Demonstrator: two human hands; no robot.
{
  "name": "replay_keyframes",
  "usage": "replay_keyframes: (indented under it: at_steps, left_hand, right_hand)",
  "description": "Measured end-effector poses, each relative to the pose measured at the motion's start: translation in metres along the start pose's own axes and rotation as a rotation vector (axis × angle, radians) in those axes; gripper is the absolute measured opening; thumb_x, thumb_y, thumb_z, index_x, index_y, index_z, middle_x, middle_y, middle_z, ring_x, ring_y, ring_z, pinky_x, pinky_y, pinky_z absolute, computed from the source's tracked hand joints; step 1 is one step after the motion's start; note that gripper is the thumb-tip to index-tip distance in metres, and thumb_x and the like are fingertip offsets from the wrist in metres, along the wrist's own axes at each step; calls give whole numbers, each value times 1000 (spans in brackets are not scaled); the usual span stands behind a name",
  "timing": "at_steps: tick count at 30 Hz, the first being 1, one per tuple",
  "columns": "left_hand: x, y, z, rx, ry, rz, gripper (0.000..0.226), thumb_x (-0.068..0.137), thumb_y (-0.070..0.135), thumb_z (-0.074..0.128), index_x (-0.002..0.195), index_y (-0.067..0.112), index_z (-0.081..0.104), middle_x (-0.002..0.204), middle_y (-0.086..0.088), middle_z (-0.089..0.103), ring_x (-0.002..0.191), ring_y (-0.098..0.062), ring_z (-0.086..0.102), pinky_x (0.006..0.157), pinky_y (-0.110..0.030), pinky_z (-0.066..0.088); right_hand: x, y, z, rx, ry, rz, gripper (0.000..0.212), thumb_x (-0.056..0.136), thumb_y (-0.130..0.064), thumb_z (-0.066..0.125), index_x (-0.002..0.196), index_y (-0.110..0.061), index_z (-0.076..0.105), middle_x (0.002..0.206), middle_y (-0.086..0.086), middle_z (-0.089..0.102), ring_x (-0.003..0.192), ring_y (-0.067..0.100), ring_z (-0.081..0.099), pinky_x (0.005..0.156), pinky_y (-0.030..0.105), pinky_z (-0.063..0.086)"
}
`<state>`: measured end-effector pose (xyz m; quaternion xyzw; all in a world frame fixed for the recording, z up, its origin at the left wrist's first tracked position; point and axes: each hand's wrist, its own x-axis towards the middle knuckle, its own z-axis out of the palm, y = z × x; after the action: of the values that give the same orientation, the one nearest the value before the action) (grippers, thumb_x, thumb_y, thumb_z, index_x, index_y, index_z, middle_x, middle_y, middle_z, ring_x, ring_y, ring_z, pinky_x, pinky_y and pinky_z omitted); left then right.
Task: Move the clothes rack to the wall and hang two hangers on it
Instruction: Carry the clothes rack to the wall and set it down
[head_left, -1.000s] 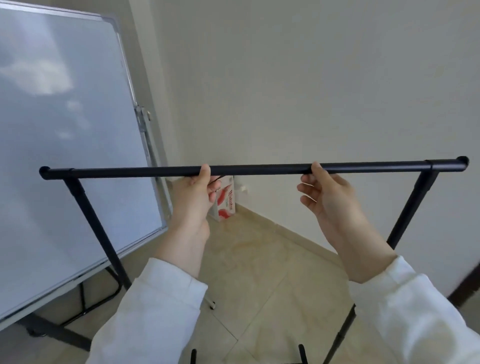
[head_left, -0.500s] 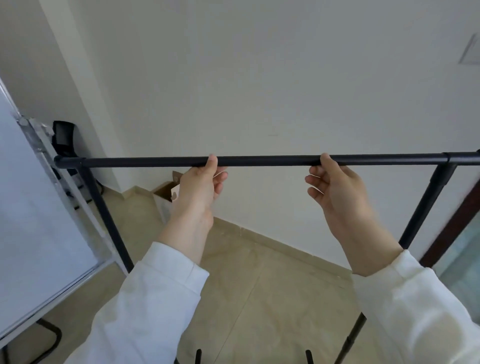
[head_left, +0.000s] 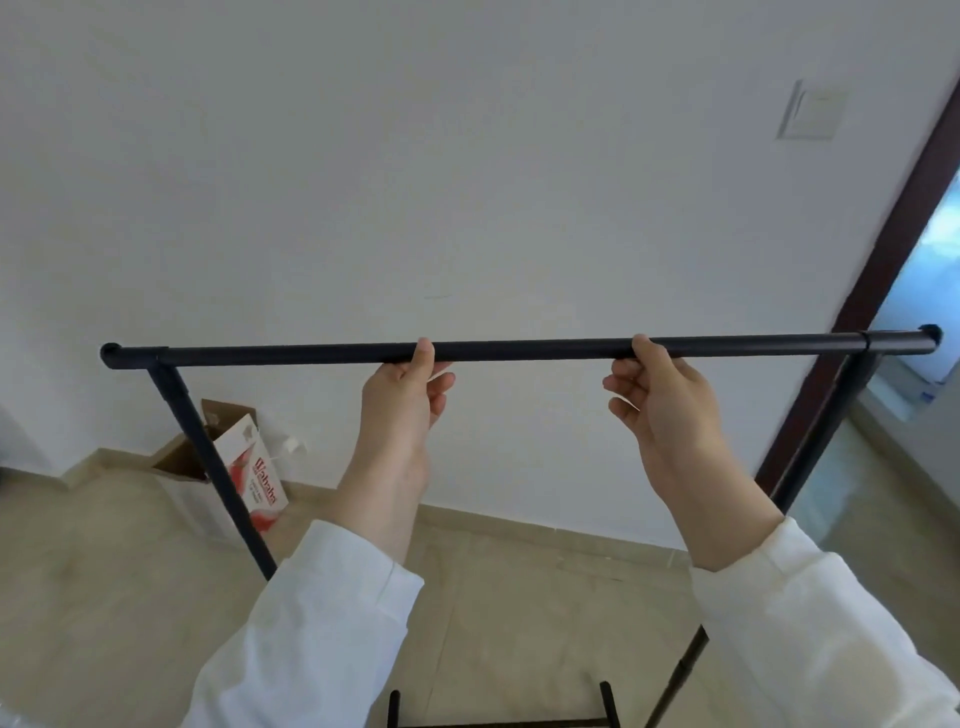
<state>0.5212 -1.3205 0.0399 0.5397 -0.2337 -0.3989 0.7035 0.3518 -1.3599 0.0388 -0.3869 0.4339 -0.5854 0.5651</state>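
Head view: the black clothes rack (head_left: 519, 351) bar is gripped by the left hand (head_left: 402, 395) and right hand (head_left: 660, 400), near the white wall (head_left: 467, 182).

Clothes rack (head_left: 519, 351): black tubing, looks like painted metal, smooth with a low satin sheen; end caps and joints look like plastic, matt. Wall (head_left: 467, 182): white paint, matt, even. Floor (head_left: 104, 597): beige tiles, smooth, faint gloss. Carton (head_left: 249, 467) by the wall: cardboard, brown raw inside, white printed outside with red. Sleeves (head_left: 322, 623): white woven cloth, matt, soft creases. Door frame (head_left: 893, 249): dark brown, looks like wood. Wall switch (head_left: 813, 111): white plastic, smooth.
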Motion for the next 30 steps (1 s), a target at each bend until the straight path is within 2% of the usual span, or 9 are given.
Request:
replay_keyframes:
  at_steps: [11, 16, 19, 23, 30]
  left_hand:
    - [108, -15, 79, 24, -86, -40, 16, 93, 28, 50, 80, 19, 56, 78, 5, 61, 72, -4, 57, 64, -16, 45]
    - [155, -24, 106, 24, -97, -68, 15, 92, 28, 50, 91, 16, 58, 80, 5, 62, 71, -4, 57, 62, -16, 44]
    - [181, -28, 125, 23, -133, -77, 14, 92, 29, 50, 86, 18, 57, 80, 5, 63, 71, -4, 56, 62, -16, 45]
    - [216, -34, 151, 38, -198, -82, 17, 93, 30, 49, 98, 16, 56, 82, 6, 63, 72, -4, 57, 61, -15, 45]
    - [270, -41, 182, 39, -331, -124, 22, 92, 30, 49, 105, 13, 57, 87, 4, 65, 71, -4, 56, 64, -16, 46]
  right_hand:
    - [112, 4, -3, 2, 77, -13, 19, 90, -26, 48, 73, -19, 53, 68, -5, 58, 63, 9, 55, 61, 22, 42]
    - [156, 8, 0, -27, 98, -6, 18, 90, -27, 49, 74, -21, 55, 70, -6, 61, 64, 9, 55, 62, 22, 43]
    - [182, 7, 1, -16, 129, -8, 17, 90, -27, 49, 75, -21, 55, 71, -7, 62, 64, 8, 55, 63, 21, 44]
    - [213, 5, 2, -17, 191, -19, 17, 90, -27, 49, 74, -22, 55, 70, -7, 62, 63, 7, 55, 63, 21, 44]
    - [254, 7, 9, -32, 302, -55, 17, 90, -28, 49, 75, -22, 55, 70, -8, 63, 64, 6, 55, 63, 21, 44]
